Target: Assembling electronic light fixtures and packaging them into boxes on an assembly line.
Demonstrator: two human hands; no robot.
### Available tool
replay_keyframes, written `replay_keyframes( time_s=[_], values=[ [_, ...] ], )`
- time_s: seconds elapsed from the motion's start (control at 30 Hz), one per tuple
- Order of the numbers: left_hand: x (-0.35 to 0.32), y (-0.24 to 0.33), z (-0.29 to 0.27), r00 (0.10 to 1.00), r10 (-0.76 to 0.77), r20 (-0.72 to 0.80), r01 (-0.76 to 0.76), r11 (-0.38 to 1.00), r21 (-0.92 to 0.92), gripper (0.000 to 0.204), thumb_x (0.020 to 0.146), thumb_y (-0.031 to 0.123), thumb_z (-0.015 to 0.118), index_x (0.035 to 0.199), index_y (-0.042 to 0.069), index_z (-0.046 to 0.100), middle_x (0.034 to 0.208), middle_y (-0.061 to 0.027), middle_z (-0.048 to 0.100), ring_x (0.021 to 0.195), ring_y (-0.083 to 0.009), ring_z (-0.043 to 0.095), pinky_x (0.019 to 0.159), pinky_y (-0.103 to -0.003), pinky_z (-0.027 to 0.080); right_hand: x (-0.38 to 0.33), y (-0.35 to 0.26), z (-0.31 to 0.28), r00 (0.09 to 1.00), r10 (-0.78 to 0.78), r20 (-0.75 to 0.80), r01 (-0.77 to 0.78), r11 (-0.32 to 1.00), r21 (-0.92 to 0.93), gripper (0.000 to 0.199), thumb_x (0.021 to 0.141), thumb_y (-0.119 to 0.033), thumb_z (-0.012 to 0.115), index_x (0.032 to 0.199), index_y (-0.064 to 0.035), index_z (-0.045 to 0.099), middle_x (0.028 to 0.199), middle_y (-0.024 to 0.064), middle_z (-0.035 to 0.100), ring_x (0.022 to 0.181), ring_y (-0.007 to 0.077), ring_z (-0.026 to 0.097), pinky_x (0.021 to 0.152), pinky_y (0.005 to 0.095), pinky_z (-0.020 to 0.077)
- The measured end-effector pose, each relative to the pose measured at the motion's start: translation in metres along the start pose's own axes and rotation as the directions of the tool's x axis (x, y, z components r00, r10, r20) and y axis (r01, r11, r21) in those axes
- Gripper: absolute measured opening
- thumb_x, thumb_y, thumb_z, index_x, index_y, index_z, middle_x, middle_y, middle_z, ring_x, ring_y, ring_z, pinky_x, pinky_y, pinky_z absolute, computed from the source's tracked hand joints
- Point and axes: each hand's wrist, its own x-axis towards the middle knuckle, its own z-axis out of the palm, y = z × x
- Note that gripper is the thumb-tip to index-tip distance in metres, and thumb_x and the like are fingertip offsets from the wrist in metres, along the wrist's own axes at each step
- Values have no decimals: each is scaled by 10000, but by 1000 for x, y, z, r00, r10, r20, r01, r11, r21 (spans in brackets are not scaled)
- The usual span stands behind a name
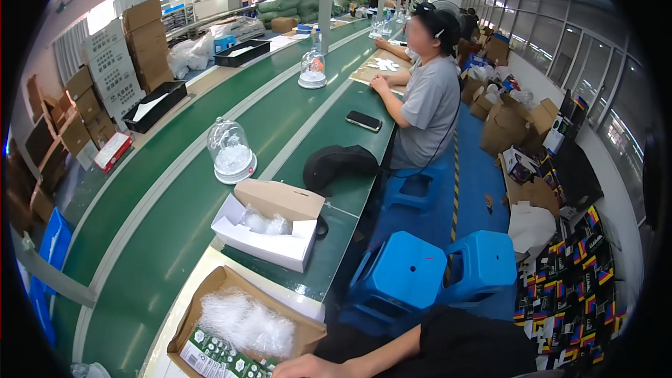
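Note:
My right hand [304, 367] is at the lower edge of the picture, beside the near corner of a shallow brown cardboard box [175, 332]. Its fingers are mostly cut off, so I cannot tell whether they grip anything. The box holds clear plastic bags [248, 322] in a crumpled heap and green-and-white printed cards or packaging [210, 357]. My left hand is out of view. Farther along, an open white carton [262, 245] has clear plastic wrap [264, 222] inside. Behind it, a clear glass dome on a white base [232, 154] stands on the green belt.
A black bag or cap [339, 168] and a phone [364, 121] lie on the bench. A co-worker in a grey shirt [430, 91] sits beyond, near white pieces [383, 64]. Another dome [312, 71] stands on the belt. Blue stools [402, 269] and stacked cartons [574, 287] are at right.

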Motion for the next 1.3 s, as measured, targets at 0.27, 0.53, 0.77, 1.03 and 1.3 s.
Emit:
replay_keyframes(
  time_s=[0.27, 0.53, 0.77, 1.03, 1.3],
  values=[
    [0, 10, 16, 870, -460, -179, 467, 884, -1, 122, 959, 129, 561, 995, 13, 544, 779, -93, 593, 661, -150, 540, 602, -258, 462, -9, 36, 17, 992, -117, -55, 118, 993, 20, 114, 895, -85, 659, 918, 27, 662, 932, 174, 640, 855, 271, 627, 735, 358, 483],
    [28, 47, 24, 448, -823, -349, 861, 502, -78, 119, 950, 124, 577, 981, 12, 550, 791, -97, 595, 669, -150, 542, 604, -257, 461, 5, 44, 33, 962, -258, -85, 269, 861, 432, 176, 904, -64, 620, 975, 97, 614, 1120, 228, 602, 1045, 330, 571, 923, 462, 420],
    [51, 77, 26, -57, -905, -421, 973, 45, -227, 117, 943, 119, 591, 970, 11, 555, 801, -100, 597, 676, -150, 543, 606, -256, 460, 5, 48, 1, 985, -145, 93, 129, 978, 164, 194, 920, -102, 610, 920, 92, 626, 1024, 249, 621, 945, 378, 607, 829, 458, 468],
    [79, 80, 8, -345, -867, -359, 892, -184, -412, 83, 932, 75, 598, 966, 2, 576, 865, -117, 610, 729, -165, 564, 629, -268, 476, -1, 63, 15, 930, -366, 42, 367, 930, -20, 328, 946, -248, 598, 871, 69, 638, 918, 212, 624, 841, 374, 611, 732, 432, 493],
    [51, 29, 1, 519, -834, -185, 797, 551, -248, 67, 934, 58, 587, 971, 1, 588, 886, -120, 613, 759, -174, 574, 648, -275, 486, 2, 32, 21, 964, 266, 12, -247, 875, 418, 84, 913, -73, 642, 960, -6, 660, 961, 107, 656, 820, 125, 604, 673, 258, 472]
  ],
)
